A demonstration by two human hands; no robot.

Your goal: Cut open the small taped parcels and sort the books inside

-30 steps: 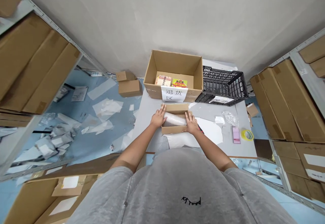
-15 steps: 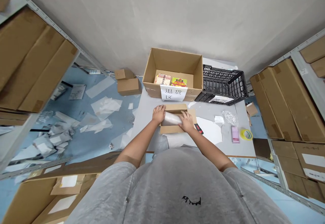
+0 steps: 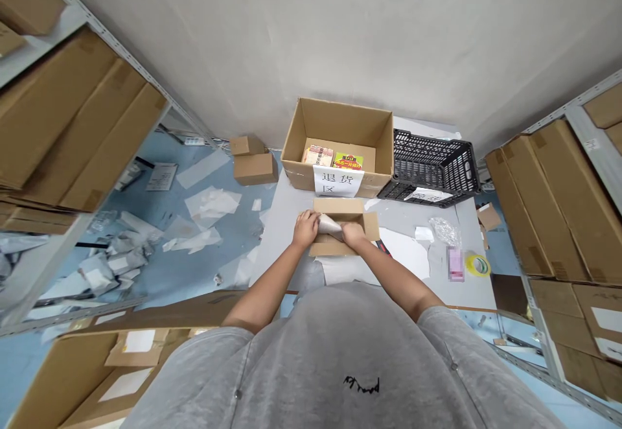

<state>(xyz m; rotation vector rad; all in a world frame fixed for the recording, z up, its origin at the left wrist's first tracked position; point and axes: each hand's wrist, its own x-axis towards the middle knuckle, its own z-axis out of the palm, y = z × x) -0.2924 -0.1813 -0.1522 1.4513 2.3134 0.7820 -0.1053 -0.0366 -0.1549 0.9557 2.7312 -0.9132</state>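
Note:
A small open cardboard box (image 3: 343,207) lies on the grey table (image 3: 286,241) with its flaps spread. A white wrapped roll (image 3: 330,225) sits in its opening, mostly covered by my hands. My left hand (image 3: 305,229) grips the roll's left end at the box's left edge. My right hand (image 3: 353,234) presses on the roll's other end from above, inside the box. The box's interior is largely hidden.
A larger open carton (image 3: 337,140) with a paper sign (image 3: 339,181) holds two printed product boxes. A black plastic crate (image 3: 432,170) stands beside it. A utility knife (image 3: 383,246), yellow tape roll (image 3: 477,264) and white sheets lie nearby. Cartons fill shelves on both sides.
My hands have moved closer together over the roll, which now looks tilted and more covered. The whole view has shifted slightly, with the table appearing a little further right.

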